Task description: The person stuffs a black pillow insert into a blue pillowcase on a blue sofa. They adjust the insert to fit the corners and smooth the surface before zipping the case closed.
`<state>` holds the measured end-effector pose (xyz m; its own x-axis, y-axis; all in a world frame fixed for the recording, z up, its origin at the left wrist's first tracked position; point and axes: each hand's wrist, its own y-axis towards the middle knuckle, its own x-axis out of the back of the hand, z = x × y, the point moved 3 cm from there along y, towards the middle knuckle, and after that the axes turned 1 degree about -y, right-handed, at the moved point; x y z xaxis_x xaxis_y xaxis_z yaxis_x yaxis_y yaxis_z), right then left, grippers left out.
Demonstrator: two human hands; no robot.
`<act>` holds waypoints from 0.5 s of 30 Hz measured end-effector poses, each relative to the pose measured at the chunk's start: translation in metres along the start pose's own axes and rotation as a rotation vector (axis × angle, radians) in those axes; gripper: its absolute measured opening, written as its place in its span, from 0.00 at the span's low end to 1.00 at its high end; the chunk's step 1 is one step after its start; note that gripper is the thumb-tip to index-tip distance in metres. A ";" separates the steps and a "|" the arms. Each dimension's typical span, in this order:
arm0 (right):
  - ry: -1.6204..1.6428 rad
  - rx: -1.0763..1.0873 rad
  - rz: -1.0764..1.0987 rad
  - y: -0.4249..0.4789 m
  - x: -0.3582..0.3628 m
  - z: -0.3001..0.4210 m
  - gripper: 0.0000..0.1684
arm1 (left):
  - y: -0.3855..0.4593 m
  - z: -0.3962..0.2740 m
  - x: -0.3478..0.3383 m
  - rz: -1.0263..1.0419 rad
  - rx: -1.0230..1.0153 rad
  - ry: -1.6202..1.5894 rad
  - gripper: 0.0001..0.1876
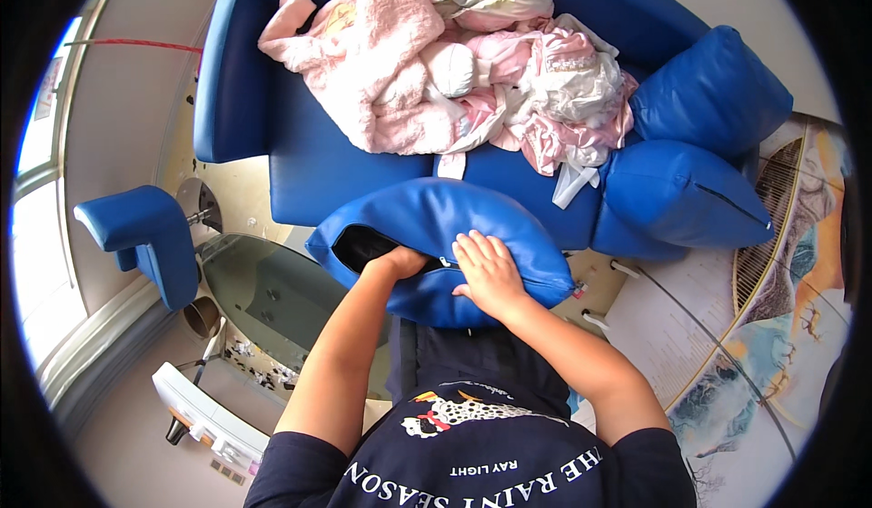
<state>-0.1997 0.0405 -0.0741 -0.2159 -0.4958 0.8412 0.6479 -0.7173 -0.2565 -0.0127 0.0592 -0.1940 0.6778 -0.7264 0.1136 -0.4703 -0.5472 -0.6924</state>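
Note:
A blue leather-look cushion (436, 215) lies across my lap, its zipper partly undone. The gap at the left end shows a black interior (361, 249). My left hand (403, 262) reaches into this opening; its fingers are mostly hidden, so I cannot tell whether they grip anything. On the right half, my right hand (489, 269) rests flat on the cushion's surface, palm down. Just left of those fingers sits the zipper pull (446, 262). From there the closed zipper (538, 286) runs toward the right tip, where a small tag (580, 290) sticks out.
Pink and white clothes and bedding (409, 92) are heaped on a blue sofa (327, 181). Two more blue cushions (715, 92) lie at its right end, the nearer one (681, 194) with a zipper. At left are a glass table (266, 290) and a blue chair (146, 228).

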 end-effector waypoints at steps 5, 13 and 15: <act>0.084 0.002 0.037 0.013 -0.016 0.004 0.25 | -0.030 0.012 0.009 -0.179 0.185 -0.117 0.24; 0.356 0.051 -0.146 0.011 -0.015 -0.006 0.11 | -0.057 -0.027 0.029 -0.213 0.053 0.211 0.18; 0.413 0.032 -0.220 0.007 -0.017 0.000 0.09 | -0.067 -0.049 0.039 -0.192 0.199 0.309 0.15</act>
<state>-0.1914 0.0440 -0.0904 -0.6189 -0.4916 0.6126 0.5750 -0.8149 -0.0730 0.0178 0.0470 -0.1076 0.5271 -0.7261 0.4415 -0.2127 -0.6157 -0.7587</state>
